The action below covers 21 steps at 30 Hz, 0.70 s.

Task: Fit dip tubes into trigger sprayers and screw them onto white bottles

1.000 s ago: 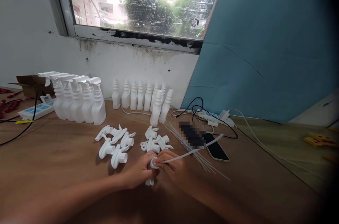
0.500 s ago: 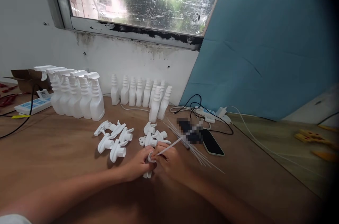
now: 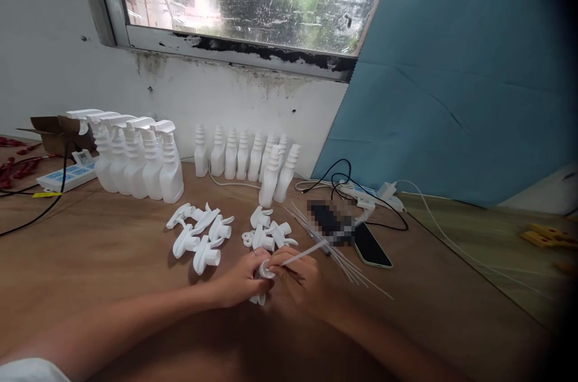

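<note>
My left hand (image 3: pixel 246 278) is closed around a white trigger spray head (image 3: pixel 266 271), its round collar turned toward my right hand. Between the fingertips of my right hand (image 3: pixel 298 276) is a thin white dip tube (image 3: pixel 304 250). One end of the tube is at the collar; whether it sits inside I cannot tell. The other end slants up to the right, over the loose tubes (image 3: pixel 350 266). Just beyond my hands lies a small group of white spray heads (image 3: pixel 262 237). To the left is another group of spray heads (image 3: pixel 198 234).
Bottles with spray heads fitted (image 3: pixel 171 174) stand in a row at the left. Several bottles without heads (image 3: pixel 270 180) line the wall. A phone (image 3: pixel 372 244) lies right of the tubes, near power strips (image 3: pixel 67 176) and black cables (image 3: pixel 341 168). A cardboard box (image 3: pixel 58 134) sits far left.
The view has shifted slightly, so everything appears a little further right. Both hands keep their hold, with the tube's near end still at the spray head's collar.
</note>
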{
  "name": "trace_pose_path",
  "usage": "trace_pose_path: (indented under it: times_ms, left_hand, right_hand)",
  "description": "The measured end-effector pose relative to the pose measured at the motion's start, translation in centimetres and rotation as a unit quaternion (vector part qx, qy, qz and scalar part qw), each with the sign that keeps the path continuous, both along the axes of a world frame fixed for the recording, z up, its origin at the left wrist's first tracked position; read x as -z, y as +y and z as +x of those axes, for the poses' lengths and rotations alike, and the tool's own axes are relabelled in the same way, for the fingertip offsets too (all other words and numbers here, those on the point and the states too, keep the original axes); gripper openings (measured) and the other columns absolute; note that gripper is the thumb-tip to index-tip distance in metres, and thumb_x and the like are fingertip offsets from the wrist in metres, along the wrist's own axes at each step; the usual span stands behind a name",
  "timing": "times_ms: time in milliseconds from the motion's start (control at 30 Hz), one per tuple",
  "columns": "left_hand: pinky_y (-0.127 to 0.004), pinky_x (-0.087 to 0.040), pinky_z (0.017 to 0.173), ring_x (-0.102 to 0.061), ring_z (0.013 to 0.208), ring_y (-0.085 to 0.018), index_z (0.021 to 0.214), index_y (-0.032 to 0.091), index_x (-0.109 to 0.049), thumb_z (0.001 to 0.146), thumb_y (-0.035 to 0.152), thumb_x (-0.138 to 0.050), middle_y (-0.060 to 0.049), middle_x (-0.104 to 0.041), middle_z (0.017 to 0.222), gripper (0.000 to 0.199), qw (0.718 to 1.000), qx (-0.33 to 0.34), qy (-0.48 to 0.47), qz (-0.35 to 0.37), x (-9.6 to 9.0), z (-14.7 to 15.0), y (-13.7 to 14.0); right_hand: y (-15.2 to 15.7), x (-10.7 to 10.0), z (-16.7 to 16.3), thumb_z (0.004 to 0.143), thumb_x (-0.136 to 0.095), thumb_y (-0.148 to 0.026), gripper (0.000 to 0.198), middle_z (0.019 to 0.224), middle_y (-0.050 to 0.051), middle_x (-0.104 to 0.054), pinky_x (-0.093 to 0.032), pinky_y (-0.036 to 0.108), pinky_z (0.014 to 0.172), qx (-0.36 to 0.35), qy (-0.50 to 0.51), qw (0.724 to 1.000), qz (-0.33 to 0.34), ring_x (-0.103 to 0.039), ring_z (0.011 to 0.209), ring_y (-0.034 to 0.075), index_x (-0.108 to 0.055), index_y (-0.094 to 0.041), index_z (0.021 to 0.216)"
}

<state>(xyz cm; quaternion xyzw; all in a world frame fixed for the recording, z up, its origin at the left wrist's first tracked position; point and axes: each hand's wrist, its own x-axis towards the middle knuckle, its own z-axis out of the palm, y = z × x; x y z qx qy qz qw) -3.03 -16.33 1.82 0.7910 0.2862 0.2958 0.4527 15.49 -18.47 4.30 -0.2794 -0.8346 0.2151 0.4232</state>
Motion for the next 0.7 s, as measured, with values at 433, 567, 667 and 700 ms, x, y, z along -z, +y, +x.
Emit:
trace_pose_path:
  times_ms: [433,567,667,700]
  left_hand:
    - [-0.028,-0.041,0.085,-0.052,0.092,-0.019,0.083,0.016,-0.059,0.076,0.017,-0.056,-0.004,-0.055,0.095,0.007,1.0,-0.003,-0.006,-0.001,0.4,0.2,0.0]
    - [-0.028,-0.042,0.086,-0.053,0.093,-0.018,0.086,0.016,-0.061,0.076,0.017,-0.058,-0.004,-0.056,0.096,0.01,1.0,0.002,-0.01,0.003,0.5,0.2,0.1]
    - [-0.028,-0.042,0.085,-0.053,0.091,-0.019,0.087,0.016,-0.062,0.078,0.019,-0.059,-0.004,-0.057,0.094,0.01,1.0,0.001,-0.005,0.017,0.4,0.1,0.2]
    - [-0.029,-0.043,0.085,-0.054,0.092,-0.019,0.088,0.016,-0.062,0.079,0.021,-0.059,-0.004,-0.057,0.095,0.011,1.0,-0.002,0.0,0.017,0.3,0.0,0.1]
  right_hand:
    - [0.9,2.9,0.1,0.097,-0.046,-0.022,0.02,0.072,0.002,-0.063,-0.046,0.026,0.062,0.007,0.021,0.997,0.068,-0.058,0.065,0.013,-0.061,-0.019,0.084]
    - [0.7,3.0,0.2,0.096,-0.046,-0.018,0.018,0.074,0.002,-0.064,-0.048,0.024,0.064,0.008,0.03,0.997,0.066,-0.06,0.068,0.013,-0.061,-0.019,0.085]
    - [0.5,2.8,0.1,0.096,-0.047,-0.017,0.016,0.082,0.004,-0.064,-0.05,0.024,0.071,0.0,0.054,0.996,0.068,-0.061,0.076,0.013,-0.062,-0.019,0.091]
    - [0.4,2.7,0.1,0.095,-0.048,-0.019,0.015,0.087,0.005,-0.063,-0.051,0.025,0.074,-0.001,0.06,0.996,0.069,-0.061,0.08,0.014,-0.063,-0.019,0.095]
